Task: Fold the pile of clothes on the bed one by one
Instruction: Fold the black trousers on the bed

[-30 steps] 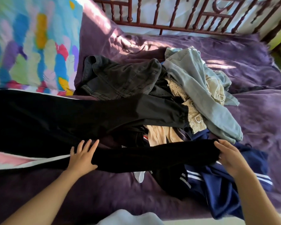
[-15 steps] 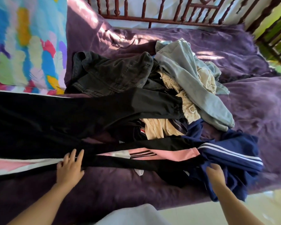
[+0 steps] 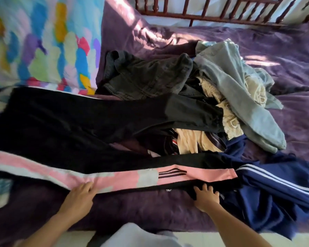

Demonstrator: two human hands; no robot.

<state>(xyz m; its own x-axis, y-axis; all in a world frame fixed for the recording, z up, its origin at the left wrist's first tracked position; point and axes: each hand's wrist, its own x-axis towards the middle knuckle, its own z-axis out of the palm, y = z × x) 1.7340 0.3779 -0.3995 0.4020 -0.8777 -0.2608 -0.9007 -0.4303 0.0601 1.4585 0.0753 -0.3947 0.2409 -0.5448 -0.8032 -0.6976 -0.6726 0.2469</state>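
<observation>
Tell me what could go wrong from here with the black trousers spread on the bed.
1. The cuff of the black trousers lies against the navy striped garment; folding the leg may drag that garment along.
2. The far leg rests over the unfolded pile, so it could fold lumpy or pull clothes loose.
3. The left hand and right hand only rest on the near leg; the fabric may slip.
</observation>
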